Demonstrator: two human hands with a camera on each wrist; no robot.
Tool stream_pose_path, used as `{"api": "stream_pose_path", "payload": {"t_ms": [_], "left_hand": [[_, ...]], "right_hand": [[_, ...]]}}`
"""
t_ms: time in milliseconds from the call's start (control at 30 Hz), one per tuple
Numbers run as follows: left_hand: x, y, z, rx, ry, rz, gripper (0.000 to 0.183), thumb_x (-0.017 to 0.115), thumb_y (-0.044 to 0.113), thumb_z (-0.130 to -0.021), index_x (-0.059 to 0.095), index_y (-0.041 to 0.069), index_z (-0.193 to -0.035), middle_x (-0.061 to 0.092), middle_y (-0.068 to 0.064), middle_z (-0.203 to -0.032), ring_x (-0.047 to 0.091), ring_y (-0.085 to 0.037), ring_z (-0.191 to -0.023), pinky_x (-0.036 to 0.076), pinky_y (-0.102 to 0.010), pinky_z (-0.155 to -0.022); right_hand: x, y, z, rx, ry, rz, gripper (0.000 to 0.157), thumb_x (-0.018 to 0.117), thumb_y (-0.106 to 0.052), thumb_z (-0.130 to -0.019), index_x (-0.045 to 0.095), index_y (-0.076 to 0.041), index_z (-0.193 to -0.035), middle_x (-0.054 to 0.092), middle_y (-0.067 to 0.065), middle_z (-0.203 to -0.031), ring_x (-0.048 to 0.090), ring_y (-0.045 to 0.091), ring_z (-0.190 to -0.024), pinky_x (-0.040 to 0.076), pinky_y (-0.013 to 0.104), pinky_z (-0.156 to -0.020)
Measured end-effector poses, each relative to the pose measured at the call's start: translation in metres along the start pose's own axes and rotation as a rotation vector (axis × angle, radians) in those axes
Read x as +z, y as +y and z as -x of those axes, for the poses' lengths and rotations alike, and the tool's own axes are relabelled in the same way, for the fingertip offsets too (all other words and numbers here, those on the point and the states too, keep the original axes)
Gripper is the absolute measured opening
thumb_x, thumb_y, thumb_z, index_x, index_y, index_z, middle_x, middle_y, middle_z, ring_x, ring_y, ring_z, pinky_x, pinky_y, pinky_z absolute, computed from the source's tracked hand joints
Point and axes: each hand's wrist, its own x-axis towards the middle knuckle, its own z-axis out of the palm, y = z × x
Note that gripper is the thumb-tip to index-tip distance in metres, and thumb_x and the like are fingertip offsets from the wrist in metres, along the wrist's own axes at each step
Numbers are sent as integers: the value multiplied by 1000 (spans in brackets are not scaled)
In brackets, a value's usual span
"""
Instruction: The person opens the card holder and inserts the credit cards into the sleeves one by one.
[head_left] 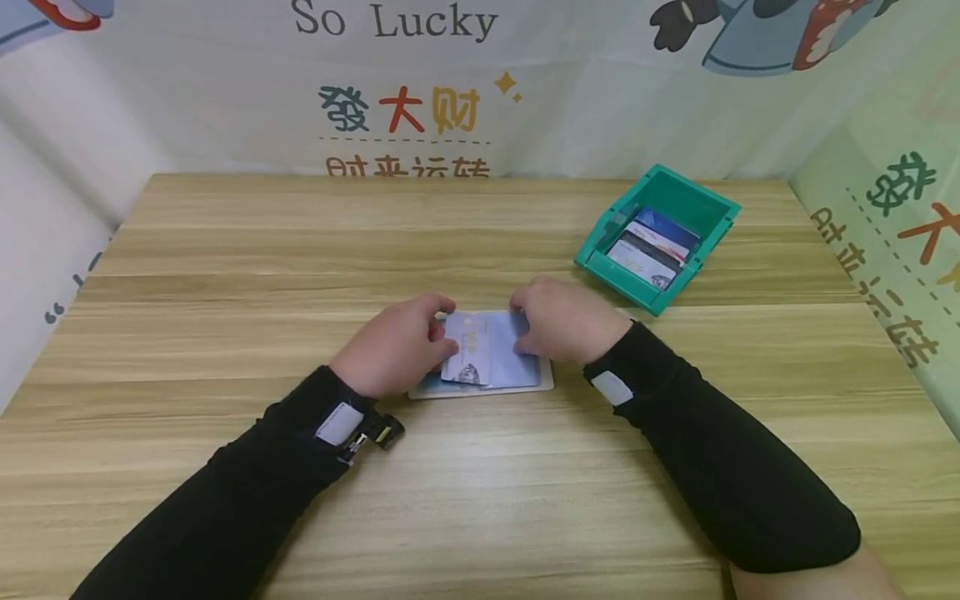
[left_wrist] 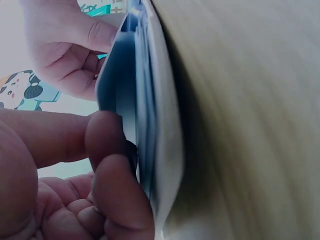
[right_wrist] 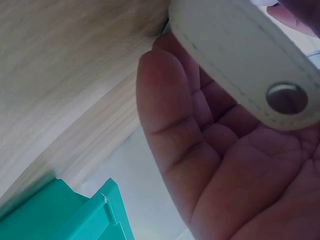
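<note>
A cream card holder (head_left: 546, 379) lies spread on the table, with bluish plastic sleeves (head_left: 517, 375) on top. At the left part of the sleeves shows a pale card (head_left: 467, 358) with gold lettering. My left hand (head_left: 393, 346) pinches this card at its left edge between thumb and fingers. In the left wrist view the sleeve (left_wrist: 112, 75) gapes upward beside those fingertips. The right hand (head_left: 573, 321) grips the sleeves by their right side, thumb toward me. Close to its palm, the right wrist view has the holder's strap (right_wrist: 230, 55) with a metal snap.
A green bin (head_left: 633, 292) stands at the back right, just beyond the right hand, with several cards (head_left: 652, 242) inside. Printed cloth (head_left: 600, 117) hangs behind the wooden table (head_left: 300, 250) and along its sides.
</note>
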Motion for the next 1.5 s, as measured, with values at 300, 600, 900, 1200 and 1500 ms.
{"api": "stream_pose_path", "payload": {"t_ms": [300, 600, 900, 1200, 1500], "left_hand": [[2, 5, -1, 18, -2, -18, 48, 59, 23, -92, 44, 3, -134, 56, -2, -78, 51, -15, -61, 42, -31, -52], [3, 8, -1, 60, -19, -30, 55, 60, 14, -86, 42, 2, -137, 55, -2, -96, 51, -15, -80, 45, -32, -68], [4, 9, 0, 108, -59, -55, 61, 65, 17, -86, 39, 3, -139, 53, -3, -103, 50, -16, -87, 45, -34, -77], [9, 7, -2, 141, -43, -113, 63, 68, 25, -85, 41, 3, -137, 54, -2, -104, 49, -13, -89, 45, -34, -81], [11, 11, -2, 132, -41, -160, 65, 67, 29, -86, 39, 2, -139, 53, -3, -106, 48, -13, -90, 45, -35, -83]], "right_hand": [[-1, 0, 0, -9, -31, 28, 72, 77, -50, -71, 56, -8, -126, 53, 2, -101, 47, 18, -87, 46, 34, -80], [-1, 0, 0, -28, -26, 39, 71, 77, -49, -71, 57, -7, -125, 52, 2, -98, 47, 19, -85, 45, 33, -77], [0, 0, 0, -14, -17, 23, 72, 78, -48, -71, 56, -7, -126, 53, 2, -100, 48, 18, -86, 46, 33, -79], [0, 1, 0, -15, -9, -18, 68, 77, -46, -72, 56, -6, -124, 54, 3, -103, 48, 18, -88, 47, 34, -81], [-1, 0, 0, -5, -14, -32, 64, 77, -44, -74, 58, -7, -122, 55, 4, -103, 48, 19, -89, 47, 35, -82]]}}
